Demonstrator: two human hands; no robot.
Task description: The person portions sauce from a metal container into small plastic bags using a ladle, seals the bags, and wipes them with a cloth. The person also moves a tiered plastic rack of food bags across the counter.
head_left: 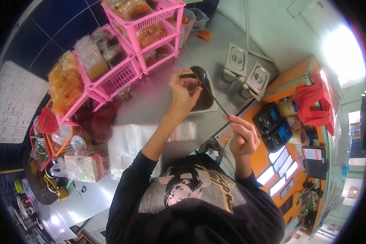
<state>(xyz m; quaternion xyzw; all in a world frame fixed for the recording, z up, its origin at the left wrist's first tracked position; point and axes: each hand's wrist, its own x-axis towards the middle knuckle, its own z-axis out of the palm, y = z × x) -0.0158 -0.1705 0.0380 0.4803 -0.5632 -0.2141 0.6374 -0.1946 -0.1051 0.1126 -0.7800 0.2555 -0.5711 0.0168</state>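
Filling, I judge, the clear bag [192,84] pinched in my left hand [183,90], above the pan [210,110], I grip the ladle [200,75] in my right hand [243,136], which next needs steady tilting.

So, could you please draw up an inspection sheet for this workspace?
Surface: steel counter, partly bare.
Job's things: ladle, its bowl over a container of dark contents; small clear bag.
Clutter: pink baskets packed with filled bags; flat plastic sheets by the left forearm.
Hands: left hand pinches the clear bag; right hand holds the ladle's handle end.
Cables: tangled wires on the orange counter.
Surroundings: blue tiled wall; written sheet; lidded steel containers.
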